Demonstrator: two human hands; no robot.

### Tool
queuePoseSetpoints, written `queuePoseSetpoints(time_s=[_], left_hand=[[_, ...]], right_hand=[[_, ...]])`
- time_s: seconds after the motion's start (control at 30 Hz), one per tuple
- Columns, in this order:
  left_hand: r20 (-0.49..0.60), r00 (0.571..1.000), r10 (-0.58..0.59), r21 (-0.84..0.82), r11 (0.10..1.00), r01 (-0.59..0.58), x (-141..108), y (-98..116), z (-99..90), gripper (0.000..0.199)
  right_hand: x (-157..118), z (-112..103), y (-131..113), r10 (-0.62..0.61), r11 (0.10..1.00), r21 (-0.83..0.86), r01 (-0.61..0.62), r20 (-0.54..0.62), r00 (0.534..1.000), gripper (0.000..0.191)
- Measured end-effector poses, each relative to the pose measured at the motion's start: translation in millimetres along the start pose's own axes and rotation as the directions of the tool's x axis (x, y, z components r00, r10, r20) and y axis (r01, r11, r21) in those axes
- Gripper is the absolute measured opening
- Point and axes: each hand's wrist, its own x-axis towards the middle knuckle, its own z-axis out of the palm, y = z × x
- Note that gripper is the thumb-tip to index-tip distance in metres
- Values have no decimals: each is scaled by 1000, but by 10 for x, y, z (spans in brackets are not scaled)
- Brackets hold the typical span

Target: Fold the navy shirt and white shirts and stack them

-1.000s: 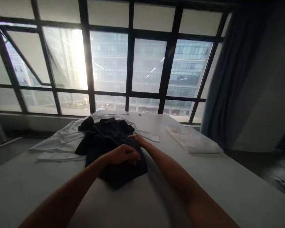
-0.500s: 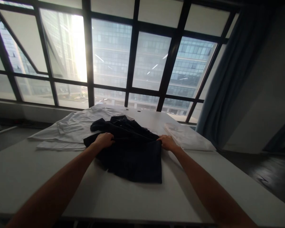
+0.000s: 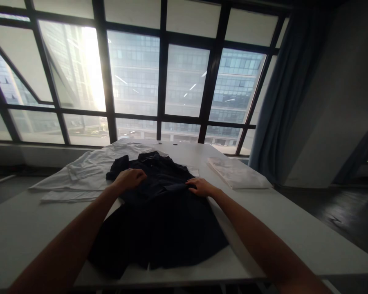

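Observation:
A dark navy garment with a collar at its far end lies spread on the white table, its lower part reaching toward the near edge. My left hand is over its upper left part, fingers curled; whether cloth is between them is hard to tell. At the garment's right side, my right hand touches the fabric with its fingers somewhat apart, thumb below the others.
White garments lie spread at the back left of the table. A folded pale cloth rests at the right. Behind the table stand tall windows and a blue curtain.
The garment's lower part has dropped toward me and fanned out wider. My right hand has shifted left and loosened its grip on the cloth. The view has turned slightly to the right.

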Motion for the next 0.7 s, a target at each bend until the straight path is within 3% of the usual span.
queuePoseSetpoints(time_s=[0.07,0.13,0.23,0.33,0.4,0.47,0.53,0.6,0.63,0.7], left_hand=[[20,999,38,131,991,-40,38,-125,110,53],[146,988,53,183,980,-80,36,-203,190,69],[316,946,74,160,979,-130,0,-190,191,78],[404,907,120,73,984,-162,17,-97,72,58],[365,926,96,42,992,-120,86,-72,-16,41],[216,976,38,90,994,-58,194,-111,-70,38],[15,1000,-7,204,979,4,326,-213,-79,38],[-139,990,-33,321,944,77,465,-355,-55,44],[-181,981,-69,352,927,130,533,-433,-39,50],[-200,963,-179,345,907,240,655,-588,-18,61]], right_hand=[[-35,-144,-27,48,999,5,-49,68,997,42],[-60,-320,-47,124,991,25,-131,188,974,43],[-86,-537,-60,255,957,25,-289,409,876,49],[-106,-602,-17,285,914,84,-396,559,778,53],[-93,-558,61,262,868,209,-450,578,773,56],[-35,-469,177,308,848,279,-451,433,847,52],[74,-363,318,389,886,217,-410,134,911,38],[216,-265,459,399,914,126,-385,-116,910,23],[289,-222,520,386,922,112,-371,-171,907,23],[424,-151,612,339,937,148,-316,-166,926,40]])
